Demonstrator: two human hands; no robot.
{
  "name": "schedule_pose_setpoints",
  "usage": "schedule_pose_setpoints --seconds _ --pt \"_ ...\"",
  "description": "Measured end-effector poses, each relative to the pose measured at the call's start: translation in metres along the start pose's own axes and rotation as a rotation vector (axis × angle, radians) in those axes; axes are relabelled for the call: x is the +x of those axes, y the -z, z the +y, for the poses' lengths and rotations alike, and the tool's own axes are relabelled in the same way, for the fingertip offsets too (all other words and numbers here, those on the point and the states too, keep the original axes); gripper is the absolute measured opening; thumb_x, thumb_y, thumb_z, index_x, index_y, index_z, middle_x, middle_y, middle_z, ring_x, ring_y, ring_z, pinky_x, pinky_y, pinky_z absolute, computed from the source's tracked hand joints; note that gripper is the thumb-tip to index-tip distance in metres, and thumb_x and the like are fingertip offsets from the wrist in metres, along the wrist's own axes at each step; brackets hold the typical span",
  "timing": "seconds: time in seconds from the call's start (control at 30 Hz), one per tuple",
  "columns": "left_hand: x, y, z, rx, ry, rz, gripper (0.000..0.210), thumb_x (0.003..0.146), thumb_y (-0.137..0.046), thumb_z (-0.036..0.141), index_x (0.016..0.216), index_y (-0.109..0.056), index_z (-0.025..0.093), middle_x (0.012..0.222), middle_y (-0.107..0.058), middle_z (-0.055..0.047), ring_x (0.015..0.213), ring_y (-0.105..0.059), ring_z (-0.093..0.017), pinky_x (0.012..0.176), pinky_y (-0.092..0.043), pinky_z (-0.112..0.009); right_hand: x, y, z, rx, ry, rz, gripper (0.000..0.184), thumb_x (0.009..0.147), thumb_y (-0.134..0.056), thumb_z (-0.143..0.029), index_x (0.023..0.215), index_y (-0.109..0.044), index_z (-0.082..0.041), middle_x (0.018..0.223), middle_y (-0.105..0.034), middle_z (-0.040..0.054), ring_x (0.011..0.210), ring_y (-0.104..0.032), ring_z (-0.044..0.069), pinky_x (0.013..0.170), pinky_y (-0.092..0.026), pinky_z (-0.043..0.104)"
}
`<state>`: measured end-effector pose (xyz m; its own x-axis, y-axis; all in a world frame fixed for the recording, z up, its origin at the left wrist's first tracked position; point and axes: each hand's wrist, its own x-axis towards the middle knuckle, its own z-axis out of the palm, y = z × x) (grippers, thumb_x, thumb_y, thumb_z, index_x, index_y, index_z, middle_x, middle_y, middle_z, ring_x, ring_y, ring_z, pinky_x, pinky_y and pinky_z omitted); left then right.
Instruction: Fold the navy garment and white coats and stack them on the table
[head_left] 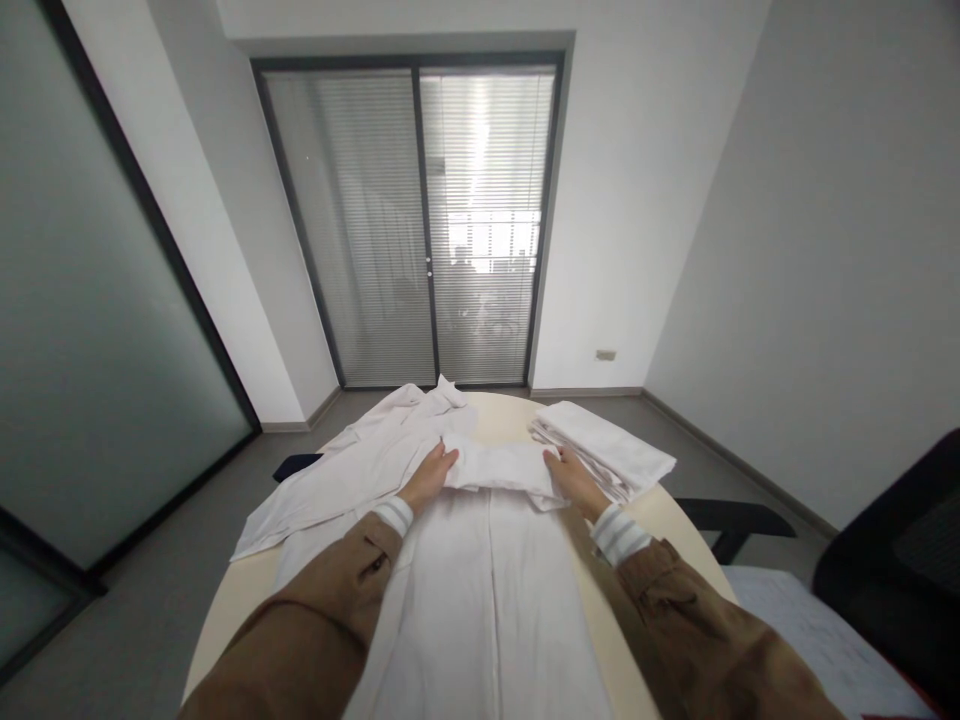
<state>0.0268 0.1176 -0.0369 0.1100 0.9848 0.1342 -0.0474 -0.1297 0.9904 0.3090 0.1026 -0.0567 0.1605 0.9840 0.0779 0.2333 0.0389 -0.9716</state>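
Observation:
A long white garment (487, 590) lies lengthwise over the table toward me, with a seam running down its middle. My left hand (429, 475) grips the left end of its far edge, thumb on top. At the right end of that same edge, my right hand (576, 480) is closed on the cloth in a like way. Between the two hands the edge forms a folded white band, slightly raised. Left of my left hand, another spread of white cloth (352, 465) lies rumpled; whether it joins the held garment I cannot tell. Just beyond my right hand rests a folded white cloth bundle (607, 445).
A round pale table (499, 410) carries the cloth. Something dark blue (295, 466) sticks out at its left edge. On the right stands a black chair (900, 540), its armrest (731, 517) close to the table, with a pale printed item (802, 620) on the seat.

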Motion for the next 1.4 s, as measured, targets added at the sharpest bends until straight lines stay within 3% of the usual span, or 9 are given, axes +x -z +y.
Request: schedule_pose_setpoints --seconds 0.17,0.33,0.5,0.7,0.77,0.87,1.0,1.17,1.4 --pt "0.025 -0.008 0.023 -0.121 0.029 -0.036 0.035 0.08 -0.07 0.04 0.106 -0.066 0.018 0.104 -0.074 -0.01 0.101 -0.068 -0.027 0.093 -0.05 -0.036 0.024 0.001 -0.032 0.133 -0.09 0.093 0.027 0.081 -0.061 -0.038 0.103 -0.06 -0.023 0.091 -0.072 0.007 0.084 -0.067 0.024 0.078 -0.054 0.036" --pt "0.017 -0.008 0.052 -0.224 0.062 0.051 0.028 0.079 -0.068 0.038 0.099 -0.064 0.017 0.092 -0.074 -0.006 0.089 -0.069 -0.023 0.073 -0.055 -0.031 0.016 0.004 -0.064 0.258 -0.097 0.019 0.027 0.083 -0.061 -0.035 0.106 -0.059 -0.021 0.094 -0.073 0.009 0.079 -0.068 0.024 0.071 -0.056 0.035" --pt "-0.027 0.01 0.066 -0.206 0.168 0.073 0.022 0.073 -0.068 0.034 0.086 -0.061 0.018 0.08 -0.07 -0.002 0.074 -0.067 -0.019 0.059 -0.051 -0.026 -0.034 0.02 -0.083 0.294 -0.165 -0.156 0.042 0.079 -0.067 -0.027 0.12 -0.059 -0.02 0.099 -0.073 0.0099 0.08 -0.07 0.025 0.068 -0.057 0.034" --pt "-0.096 0.03 0.066 -0.292 0.417 -0.168 0.017 0.065 -0.071 0.024 0.081 -0.067 0.019 0.077 -0.072 -0.007 0.073 -0.068 -0.023 0.063 -0.054 -0.03 -0.091 0.043 -0.082 0.245 -0.159 -0.383 0.087 0.074 -0.074 -0.024 0.151 -0.036 -0.03 0.13 -0.064 0.0098 0.106 -0.067 0.027 0.082 -0.057 0.036" --pt "-0.119 0.032 0.068 -0.317 0.445 -0.267 0.032 0.064 -0.072 0.019 0.096 -0.069 0.019 0.087 -0.074 -0.009 0.083 -0.07 -0.026 0.071 -0.055 -0.033 -0.107 0.049 -0.075 0.23 -0.153 -0.59 0.083 0.075 -0.075 -0.025 0.15 -0.039 -0.032 0.136 -0.06 0.0075 0.114 -0.063 0.026 0.089 -0.055 0.036" --pt "-0.148 0.031 0.067 -0.347 0.508 -0.396 0.059 0.064 -0.071 0.013 0.122 -0.062 0.016 0.102 -0.074 -0.011 0.095 -0.07 -0.029 0.08 -0.055 -0.036 -0.125 0.056 -0.059 0.184 -0.235 -0.851 0.068 0.078 -0.076 -0.034 0.141 -0.053 -0.027 0.125 -0.067 0.0074 0.102 -0.068 0.022 0.083 -0.056 0.032" --pt "-0.171 0.034 0.049 -0.338 0.511 -0.464 0.081 0.061 -0.073 0.012 0.139 -0.049 0.017 0.123 -0.067 -0.014 0.112 -0.064 -0.033 0.09 -0.053 -0.042 -0.14 0.055 -0.035 0.117 -0.321 -0.97 0.059 0.077 -0.079 -0.041 0.13 -0.062 -0.023 0.1 -0.073 0.0048 0.074 -0.068 0.015 0.059 -0.05 0.021" --pt "-0.177 0.042 0.021 -0.076 0.376 -0.371 0.08 0.069 -0.078 0.027 0.142 -0.045 0.019 0.142 -0.055 -0.015 0.129 -0.051 -0.034 0.108 -0.04 -0.048 -0.146 0.046 -0.031 0.025 -0.255 -1.001 0.054 0.078 -0.077 -0.047 0.126 -0.066 -0.024 0.1 -0.072 0.0042 0.077 -0.067 0.014 0.064 -0.049 0.022" --pt "-0.154 0.025 0.01 0.06 0.225 -0.333 0.082 0.073 -0.076 0.033 0.146 -0.041 0.015 0.147 -0.049 -0.017 0.139 -0.041 -0.033 0.116 -0.031 -0.048 -0.13 0.044 -0.035 0.005 -0.177 -0.805 0.046 0.076 -0.075 -0.049 0.113 -0.072 -0.022 0.112 -0.071 0.0061 0.098 -0.066 0.023 0.088 -0.05 0.036"
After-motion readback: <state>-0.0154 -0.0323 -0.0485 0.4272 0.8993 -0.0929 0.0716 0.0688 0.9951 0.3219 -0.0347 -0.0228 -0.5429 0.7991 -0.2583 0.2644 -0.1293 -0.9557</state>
